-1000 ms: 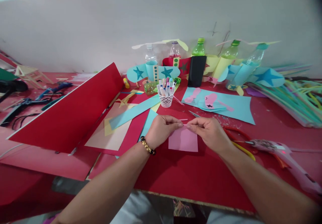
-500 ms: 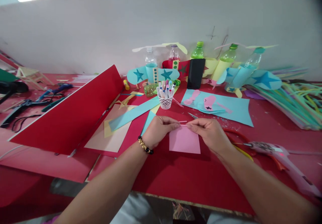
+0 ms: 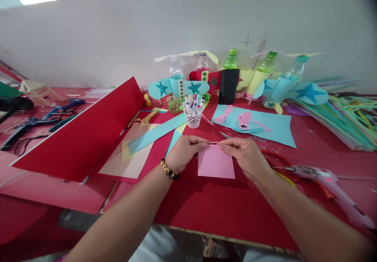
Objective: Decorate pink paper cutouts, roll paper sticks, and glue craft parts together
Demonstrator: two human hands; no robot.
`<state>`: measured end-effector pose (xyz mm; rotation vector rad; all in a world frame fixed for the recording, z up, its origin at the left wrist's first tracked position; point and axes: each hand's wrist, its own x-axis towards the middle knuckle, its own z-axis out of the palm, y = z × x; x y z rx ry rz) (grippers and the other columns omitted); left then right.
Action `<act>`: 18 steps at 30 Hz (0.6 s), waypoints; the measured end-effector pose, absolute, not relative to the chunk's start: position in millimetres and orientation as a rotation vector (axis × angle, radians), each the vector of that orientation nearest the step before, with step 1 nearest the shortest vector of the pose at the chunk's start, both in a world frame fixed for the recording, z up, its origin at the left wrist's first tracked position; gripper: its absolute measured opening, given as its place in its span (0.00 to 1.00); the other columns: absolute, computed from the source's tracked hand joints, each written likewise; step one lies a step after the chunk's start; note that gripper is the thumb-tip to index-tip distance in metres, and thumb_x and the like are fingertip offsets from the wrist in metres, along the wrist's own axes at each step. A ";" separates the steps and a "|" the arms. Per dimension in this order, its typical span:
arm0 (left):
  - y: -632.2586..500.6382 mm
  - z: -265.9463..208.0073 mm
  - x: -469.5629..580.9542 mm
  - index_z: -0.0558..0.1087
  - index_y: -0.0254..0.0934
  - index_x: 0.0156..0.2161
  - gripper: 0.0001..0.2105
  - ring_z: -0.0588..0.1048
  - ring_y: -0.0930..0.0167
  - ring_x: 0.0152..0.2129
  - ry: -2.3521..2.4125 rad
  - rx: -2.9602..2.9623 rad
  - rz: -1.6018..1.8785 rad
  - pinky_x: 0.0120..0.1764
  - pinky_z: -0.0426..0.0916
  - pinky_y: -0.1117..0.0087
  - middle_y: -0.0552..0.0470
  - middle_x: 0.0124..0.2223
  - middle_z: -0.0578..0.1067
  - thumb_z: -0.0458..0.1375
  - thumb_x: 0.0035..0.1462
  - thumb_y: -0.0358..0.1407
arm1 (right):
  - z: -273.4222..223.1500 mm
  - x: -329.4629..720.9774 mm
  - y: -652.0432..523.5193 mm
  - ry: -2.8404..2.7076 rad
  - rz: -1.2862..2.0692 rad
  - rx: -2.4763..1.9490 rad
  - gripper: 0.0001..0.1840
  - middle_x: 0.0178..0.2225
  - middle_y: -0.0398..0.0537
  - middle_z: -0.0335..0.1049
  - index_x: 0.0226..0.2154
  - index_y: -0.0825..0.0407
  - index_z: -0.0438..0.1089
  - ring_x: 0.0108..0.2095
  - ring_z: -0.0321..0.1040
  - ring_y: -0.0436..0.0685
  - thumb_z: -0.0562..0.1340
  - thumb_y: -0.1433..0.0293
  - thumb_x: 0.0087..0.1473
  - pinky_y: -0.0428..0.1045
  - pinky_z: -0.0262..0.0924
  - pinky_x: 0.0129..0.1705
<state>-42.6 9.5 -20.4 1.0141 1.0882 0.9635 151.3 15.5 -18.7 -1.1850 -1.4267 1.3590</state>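
Between my two hands hangs a small pink sheet of paper (image 3: 216,163), pinched along its far edge. My left hand (image 3: 190,149) is closed on the far left corner, thumb against forefinger. On the far right corner my right hand (image 3: 241,152) pinches the same edge. A narrow pink fold or strip shows at that edge between the fingertips; which of these it is I cannot tell. Just beyond my right fingers lies a pointed metal tip (image 3: 224,135), the rest hidden by the hand. A white patterned cup of markers (image 3: 193,120) stands beyond the paper.
Right of my right hand lie red-handled scissors (image 3: 272,156) and a pink glue gun (image 3: 326,177). Blue card (image 3: 282,128) with pink cutouts lies behind. Decorated bottles (image 3: 176,75) and a black phone-like slab (image 3: 229,86) stand by the wall. A red board (image 3: 88,132) rises at left.
Both hands keep their pinch on the pink paper and have hardly moved. The narrow pink fold or strip at its far edge sits slightly differently between the fingertips.
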 end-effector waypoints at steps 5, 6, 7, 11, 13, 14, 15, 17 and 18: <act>9.5 -20.1 -42.5 0.78 0.32 0.33 0.12 0.74 0.73 0.27 1.028 0.932 0.978 0.35 0.68 0.70 0.49 0.31 0.78 0.68 0.41 0.36 | -19.2 150.0 15.1 -1.356 1.365 -1.166 0.14 0.32 0.49 0.78 0.32 0.51 0.78 0.34 0.72 0.58 0.69 0.62 0.41 0.53 0.65 0.38; 9.4 -20.0 -42.6 0.78 0.32 0.33 0.12 0.74 0.73 0.27 1.024 0.920 0.982 0.35 0.69 0.70 0.49 0.30 0.78 0.68 0.40 0.36 | -19.0 150.3 15.1 -1.359 1.362 -1.160 0.13 0.32 0.49 0.78 0.32 0.50 0.78 0.34 0.72 0.58 0.69 0.62 0.41 0.53 0.65 0.39; 9.3 -19.9 -42.7 0.78 0.33 0.32 0.12 0.74 0.73 0.27 1.021 0.908 0.984 0.36 0.69 0.70 0.49 0.30 0.78 0.69 0.40 0.35 | -18.8 150.7 15.1 -1.365 1.359 -1.155 0.13 0.33 0.49 0.78 0.32 0.50 0.79 0.34 0.72 0.58 0.69 0.62 0.41 0.53 0.65 0.40; 8.9 -19.0 -42.7 0.78 0.33 0.31 0.12 0.74 0.73 0.26 1.023 0.875 0.979 0.34 0.69 0.70 0.49 0.29 0.78 0.69 0.38 0.34 | -18.1 152.0 15.5 -1.383 1.362 -1.151 0.11 0.32 0.48 0.78 0.31 0.48 0.79 0.35 0.72 0.57 0.69 0.63 0.41 0.54 0.65 0.41; 8.9 -18.5 -42.5 0.79 0.33 0.31 0.12 0.74 0.73 0.25 1.035 0.868 0.972 0.32 0.69 0.71 0.49 0.29 0.78 0.70 0.38 0.34 | -18.1 152.3 15.7 -1.373 1.369 -1.159 0.12 0.32 0.48 0.78 0.31 0.49 0.79 0.34 0.72 0.58 0.69 0.63 0.40 0.54 0.65 0.41; 9.0 -18.3 -42.4 0.79 0.33 0.31 0.12 0.74 0.73 0.25 1.041 0.870 0.970 0.32 0.69 0.71 0.49 0.28 0.78 0.70 0.37 0.34 | -18.2 152.4 15.9 -1.367 1.378 -1.163 0.12 0.32 0.49 0.78 0.31 0.49 0.79 0.34 0.72 0.58 0.70 0.63 0.40 0.54 0.65 0.40; 9.1 -18.3 -42.3 0.79 0.33 0.31 0.12 0.74 0.73 0.25 1.046 0.876 0.969 0.32 0.68 0.71 0.49 0.28 0.78 0.70 0.37 0.34 | -18.2 152.5 16.0 -1.361 1.388 -1.165 0.12 0.31 0.48 0.78 0.31 0.49 0.79 0.34 0.72 0.58 0.70 0.63 0.39 0.54 0.65 0.40; 9.3 -18.7 -42.1 0.79 0.33 0.31 0.12 0.73 0.74 0.24 1.048 0.889 0.972 0.32 0.68 0.71 0.49 0.28 0.78 0.70 0.37 0.34 | -18.5 152.8 16.4 -1.354 1.407 -1.167 0.12 0.30 0.48 0.78 0.30 0.50 0.79 0.33 0.72 0.57 0.70 0.64 0.39 0.53 0.64 0.39; 9.4 -19.2 -42.1 0.79 0.34 0.31 0.11 0.74 0.74 0.25 1.043 0.896 0.976 0.33 0.68 0.72 0.49 0.28 0.78 0.70 0.37 0.34 | -18.8 153.0 16.7 -1.354 1.410 -1.170 0.11 0.29 0.47 0.78 0.30 0.50 0.79 0.32 0.71 0.55 0.70 0.64 0.39 0.52 0.64 0.38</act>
